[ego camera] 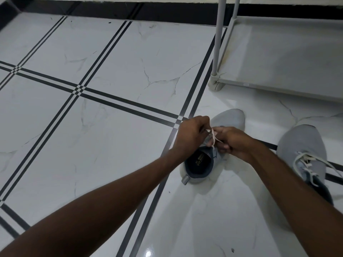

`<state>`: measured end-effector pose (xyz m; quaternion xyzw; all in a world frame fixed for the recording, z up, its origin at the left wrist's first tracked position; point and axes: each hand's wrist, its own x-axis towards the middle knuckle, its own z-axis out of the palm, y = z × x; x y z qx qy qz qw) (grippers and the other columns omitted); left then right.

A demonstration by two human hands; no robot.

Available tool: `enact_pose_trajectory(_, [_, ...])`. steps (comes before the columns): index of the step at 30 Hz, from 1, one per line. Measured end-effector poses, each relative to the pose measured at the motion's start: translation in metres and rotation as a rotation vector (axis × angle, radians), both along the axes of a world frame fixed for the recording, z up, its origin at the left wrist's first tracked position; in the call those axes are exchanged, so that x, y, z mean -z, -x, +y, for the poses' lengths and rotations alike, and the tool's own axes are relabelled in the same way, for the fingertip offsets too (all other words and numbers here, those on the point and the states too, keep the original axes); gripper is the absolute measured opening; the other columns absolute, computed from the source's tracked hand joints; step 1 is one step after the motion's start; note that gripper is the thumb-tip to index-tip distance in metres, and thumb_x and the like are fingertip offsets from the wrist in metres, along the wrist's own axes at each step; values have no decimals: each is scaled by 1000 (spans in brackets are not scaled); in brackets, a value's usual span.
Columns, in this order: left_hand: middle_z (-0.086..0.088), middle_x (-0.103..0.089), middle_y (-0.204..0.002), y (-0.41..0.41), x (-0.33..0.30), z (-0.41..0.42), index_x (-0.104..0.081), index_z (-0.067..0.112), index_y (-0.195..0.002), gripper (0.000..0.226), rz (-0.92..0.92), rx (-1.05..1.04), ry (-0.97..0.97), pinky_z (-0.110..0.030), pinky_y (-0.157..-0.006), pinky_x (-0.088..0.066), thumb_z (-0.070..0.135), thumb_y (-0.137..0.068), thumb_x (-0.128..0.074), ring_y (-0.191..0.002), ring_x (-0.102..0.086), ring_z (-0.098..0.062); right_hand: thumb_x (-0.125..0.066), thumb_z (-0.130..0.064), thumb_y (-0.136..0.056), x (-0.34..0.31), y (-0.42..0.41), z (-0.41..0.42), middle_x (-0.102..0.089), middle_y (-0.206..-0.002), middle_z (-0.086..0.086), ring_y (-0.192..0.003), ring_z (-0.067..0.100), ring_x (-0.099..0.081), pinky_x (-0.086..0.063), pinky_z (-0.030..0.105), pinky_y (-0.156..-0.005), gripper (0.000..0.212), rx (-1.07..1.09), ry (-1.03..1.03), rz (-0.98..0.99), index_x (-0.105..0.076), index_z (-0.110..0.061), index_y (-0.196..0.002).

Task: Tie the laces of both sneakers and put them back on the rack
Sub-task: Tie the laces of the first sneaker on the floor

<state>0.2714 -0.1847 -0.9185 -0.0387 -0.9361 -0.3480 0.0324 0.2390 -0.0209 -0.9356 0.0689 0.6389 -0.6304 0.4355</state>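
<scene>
Crouching beside the rack (278, 52), I pinch the lace (213, 136) with both hands, left hand (193, 134) and right hand (232, 142) meeting over the near sneaker (230, 118), toe toward the rack. Second sneaker (300, 143) lies right of it, untied, nearer my right hand.

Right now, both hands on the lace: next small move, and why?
Probably pull the lace ends apart to snug the knot: left hand and right hand both pinch it over the near sneaker; the other sneaker has loose laces.
</scene>
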Motion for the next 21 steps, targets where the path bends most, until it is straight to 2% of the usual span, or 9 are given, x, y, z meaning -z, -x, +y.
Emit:
enact_pose_trajectory(3, [2,-70,-78,-5,1,2,-64,14,-72,7,-91,-86,-201,-38,-68,-56,10,-74,-70,-71,-67,-16,-52,-2,-92,-2,-3,2,-65,-71,6,-46,9,-41,-30,17,-39,25,52,-94,108,-72,-11,-106])
enact_pose_trajectory(6, [-8,-71,-78,-9,2,-8,-63,8,-68,18,-180,-237,-386,-33,-71,-55,12,-73,-80,-75,-68,-22,-69,-16,-87,-6,-3,9,-67,-67,-5,-55,1,-57,-39,7,-46,7,76,-398,466,-76,-17,-86])
enact_pose_trajectory(7, [-9,-72,-75,-10,3,-15,-63,6,-67,20,-247,-282,-439,-35,-72,-56,13,-73,-80,-73,-69,-26,-70,-18,-86,-6,-4,14,-68,-66,-5,-56,0,-60,-43,8,-51,6,55,-498,590,-76,-17,-82])
enact_pose_trajectory(9, [-8,-71,-65,-13,4,-29,-60,3,-68,22,-360,-366,-555,-37,-65,-60,9,-75,-80,-60,-67,-26,-70,-16,-85,1,-7,26,-71,-67,3,-54,8,-62,-54,22,-60,11,13,-668,704,-77,-12,-79])
enact_pose_trajectory(12, [-5,-68,-60,-22,4,-45,-59,2,-71,19,-466,-466,-655,-29,-54,-56,-2,-78,-76,-55,-63,-21,-65,-11,-84,12,-14,44,-72,-60,6,-44,9,-62,-55,23,-54,19,-26,-766,660,-77,-9,-69])
enact_pose_trajectory(14, [-8,-68,-64,-26,4,-50,-58,0,-73,18,-499,-458,-636,-27,-53,-57,-1,-79,-75,-57,-63,-22,-65,-11,-80,16,-17,47,-72,-61,9,-53,22,-66,-56,33,-59,18,-63,-820,703,-73,-8,-65])
enact_pose_trajectory(15, [-11,-68,-67,-26,3,-53,-58,-1,-75,17,-492,-417,-586,-29,-56,-58,1,-81,-74,-59,-64,-22,-65,-10,-80,16,-18,46,-72,-64,11,-58,28,-65,-53,32,-59,17,-81,-846,740,-71,-7,-65])
enact_pose_trajectory(18, [-8,-71,-70,-21,-3,-58,-62,10,-85,5,-369,-154,-228,-31,-66,-57,10,-86,-67,-60,-67,-17,-61,-9,-89,16,-20,42,-65,-74,14,-70,34,-58,-31,29,-60,20,-178,-876,873,-60,-8,-69])
enact_pose_trajectory(21, [4,-70,-70,-18,-8,-57,-73,22,-95,14,-250,95,83,-28,-68,-52,13,-87,-65,-63,-64,-9,-55,-16,-95,13,-17,47,-52,-71,5,-72,33,-53,-28,31,-62,27,-204,-771,955,-51,-13,-68])
